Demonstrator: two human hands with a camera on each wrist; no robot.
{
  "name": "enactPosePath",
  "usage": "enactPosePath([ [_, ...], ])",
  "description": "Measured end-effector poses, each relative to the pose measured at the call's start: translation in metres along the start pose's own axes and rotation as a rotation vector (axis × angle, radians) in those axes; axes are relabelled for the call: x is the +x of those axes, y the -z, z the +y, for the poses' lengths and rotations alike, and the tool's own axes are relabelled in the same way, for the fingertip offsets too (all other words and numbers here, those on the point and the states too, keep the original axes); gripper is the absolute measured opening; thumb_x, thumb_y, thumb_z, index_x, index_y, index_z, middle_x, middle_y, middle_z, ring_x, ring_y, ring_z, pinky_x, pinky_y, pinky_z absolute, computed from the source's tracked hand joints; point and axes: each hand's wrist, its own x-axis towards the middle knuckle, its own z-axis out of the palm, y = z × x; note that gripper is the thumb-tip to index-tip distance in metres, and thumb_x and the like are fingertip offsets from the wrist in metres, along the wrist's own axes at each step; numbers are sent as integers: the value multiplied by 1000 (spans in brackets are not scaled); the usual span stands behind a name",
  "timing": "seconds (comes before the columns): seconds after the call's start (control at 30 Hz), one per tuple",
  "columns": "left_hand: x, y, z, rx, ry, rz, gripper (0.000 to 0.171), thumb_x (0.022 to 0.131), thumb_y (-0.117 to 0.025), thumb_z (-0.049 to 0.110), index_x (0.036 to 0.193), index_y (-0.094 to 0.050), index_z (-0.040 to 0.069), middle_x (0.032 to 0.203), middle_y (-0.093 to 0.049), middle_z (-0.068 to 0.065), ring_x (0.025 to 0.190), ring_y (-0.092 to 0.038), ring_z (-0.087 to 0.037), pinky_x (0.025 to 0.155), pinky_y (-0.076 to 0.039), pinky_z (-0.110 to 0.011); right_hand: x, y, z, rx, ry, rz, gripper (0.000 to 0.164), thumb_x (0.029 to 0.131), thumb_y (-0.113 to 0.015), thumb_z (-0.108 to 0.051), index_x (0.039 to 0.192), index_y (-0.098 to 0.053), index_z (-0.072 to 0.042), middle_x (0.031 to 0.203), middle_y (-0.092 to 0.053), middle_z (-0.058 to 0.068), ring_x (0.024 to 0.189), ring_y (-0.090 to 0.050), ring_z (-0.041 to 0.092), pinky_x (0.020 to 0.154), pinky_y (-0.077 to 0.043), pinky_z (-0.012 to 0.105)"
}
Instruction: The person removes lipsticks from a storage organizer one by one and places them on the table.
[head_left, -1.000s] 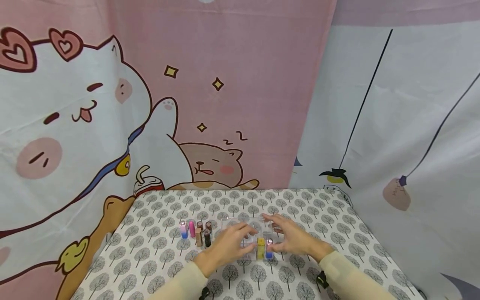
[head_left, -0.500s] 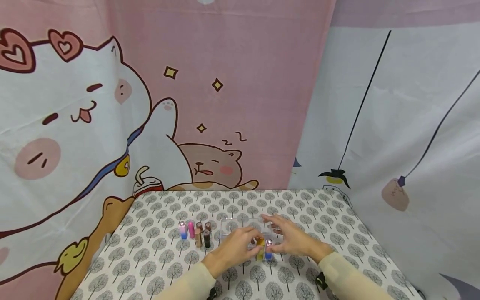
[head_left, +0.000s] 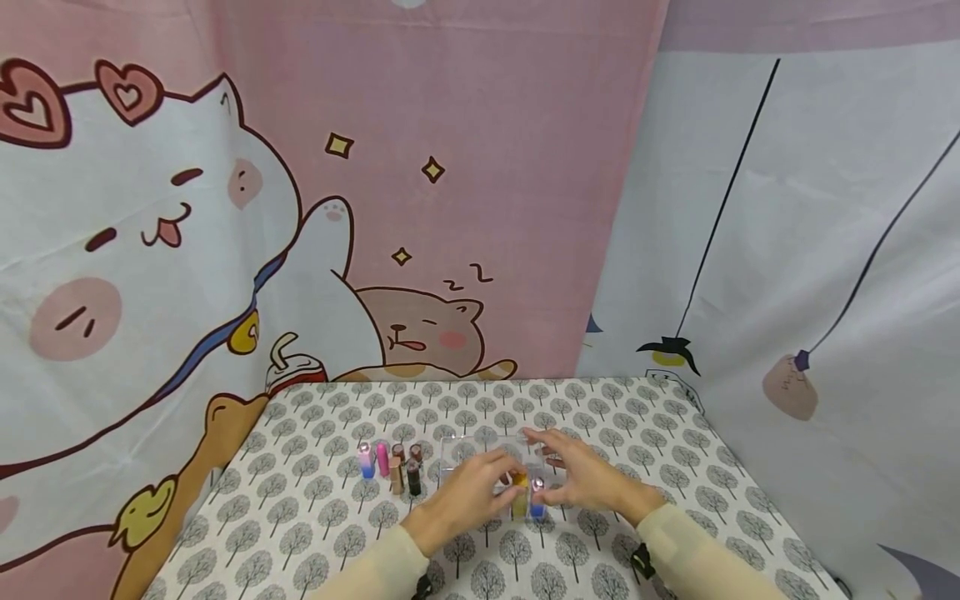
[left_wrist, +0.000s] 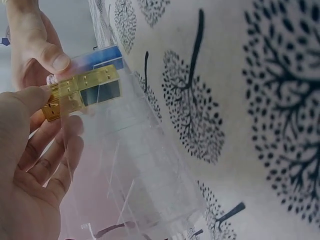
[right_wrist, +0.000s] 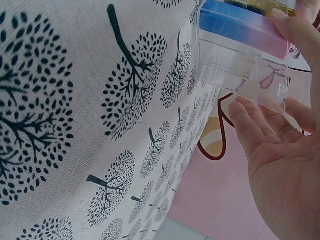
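Observation:
A gold lipstick tube (left_wrist: 80,87) stands in a compartment of the clear plastic organizer (left_wrist: 135,165). My left hand (head_left: 472,492) pinches the top of this tube between thumb and index finger; its other fingers reach over the organizer. Beside the gold tube, a blue-and-pink lipstick tube (right_wrist: 240,25) occupies the near right corner. My right hand (head_left: 581,475) holds the organizer's right side, its thumb at the blue-and-pink tube and its fingers (right_wrist: 250,122) along the wall toward the back. The left hand hides part of the organizer in the head view.
Left of the organizer stands a group of lipsticks: a blue-and-pink one (head_left: 366,461), a pink one (head_left: 383,459), a tan one (head_left: 397,476), a black one (head_left: 414,478) and dark ones behind. A tree-print cloth (head_left: 315,517) covers the table; printed curtains (head_left: 480,167) surround it.
My left hand has moved a little right and closed its thumb and index finger on the gold lipstick's top. The right hand keeps its place at the organizer.

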Motion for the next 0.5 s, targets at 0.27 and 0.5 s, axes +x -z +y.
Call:
enactPosePath([
  [0.27,-3,13,1,10,-3,42,33,112,-81,26,142,-78,13,137,-84,-1,123,-82,-15,111,-68,-25,0,-1,0,-10,4,5,113,90,-99,-49,182,-38,-22,172,-59,15,143,-72,38,114,-68,63],
  [0.5,-4,21,-1,19,-53,101,30,111,-82,25,139,-78,13,132,-84,-1,114,-84,-17,103,-69,-20,-1,0,-1,0,24,11,112,91,-100,-44,182,-39,-21,170,-60,18,141,-72,42,113,-68,65],
])
